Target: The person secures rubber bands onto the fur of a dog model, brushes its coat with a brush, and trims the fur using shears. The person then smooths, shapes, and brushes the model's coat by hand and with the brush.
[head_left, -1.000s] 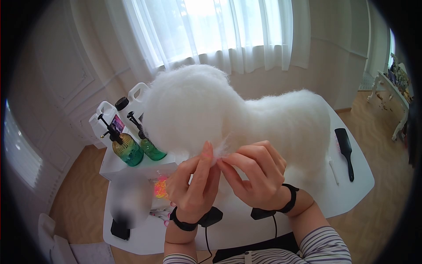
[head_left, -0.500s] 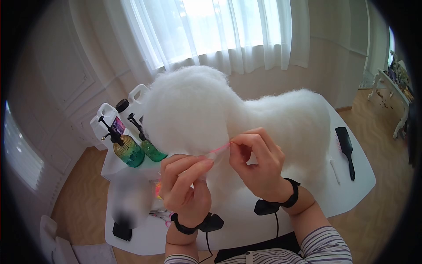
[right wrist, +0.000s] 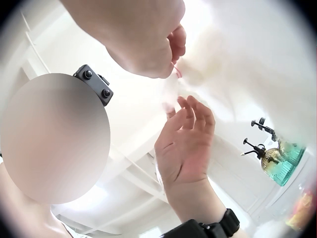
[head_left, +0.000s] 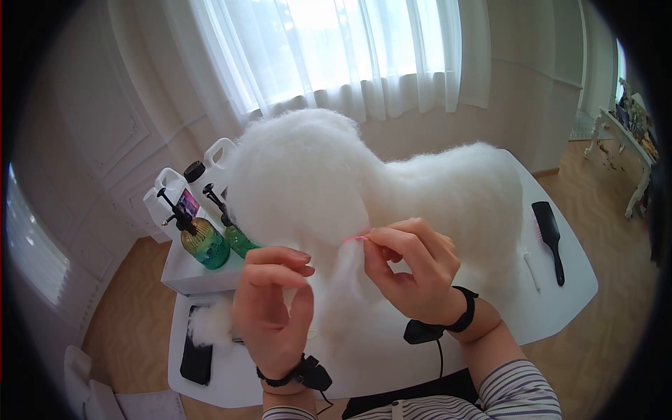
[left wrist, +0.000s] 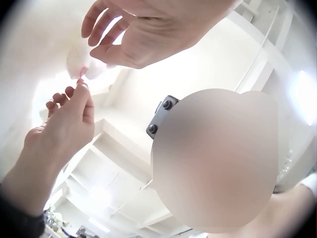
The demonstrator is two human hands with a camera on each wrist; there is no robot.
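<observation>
A white fluffy dog-shaped form (head_left: 301, 182) stands on the table. My right hand (head_left: 413, 262) pinches a thin pink elastic band (head_left: 355, 239) at the lower edge of its head. The band circles a lock of white hair (head_left: 343, 274) that hangs below it. To the left, my left hand (head_left: 273, 308) is apart from the lock, fingers loosely bent with nothing between them. In the left wrist view the pink band (left wrist: 83, 72) rises from the right fingertips. The right wrist view shows the left palm (right wrist: 185, 144) below the band.
Spray bottles (head_left: 204, 245) and white jugs (head_left: 168, 187) stand on a raised white box (head_left: 203, 281) at left. A dark flat case (head_left: 196, 360) and white fluff (head_left: 210, 323) lie front left. At right lie a black brush (head_left: 549, 241) and a thin white stick (head_left: 532, 271).
Both hands were together at the hair lock, then held the pink band stretched between them. The left hand has let go and moved left and down; the right still pinches the band.
</observation>
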